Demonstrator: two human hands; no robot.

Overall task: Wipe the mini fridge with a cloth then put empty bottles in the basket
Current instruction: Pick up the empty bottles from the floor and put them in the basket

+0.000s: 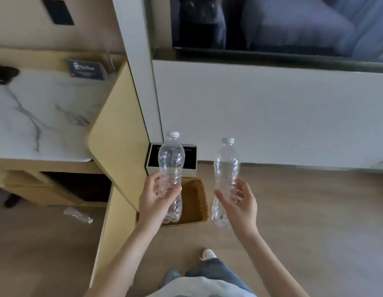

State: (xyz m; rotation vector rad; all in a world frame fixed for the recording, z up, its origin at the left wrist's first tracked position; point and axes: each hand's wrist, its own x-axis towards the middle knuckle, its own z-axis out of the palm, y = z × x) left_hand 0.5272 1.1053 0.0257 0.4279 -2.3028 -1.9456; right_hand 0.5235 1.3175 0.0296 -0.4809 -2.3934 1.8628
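Head view: the left grip [156, 197] is clamped round the left bottle [171, 159], held upright with its base over the basket's [196, 202] left edge. The right grip [240, 203] is clamped round the right bottle [227, 166], upright, just right of the basket. A third bottle [78, 215] lies on the floor, well left of the basket.
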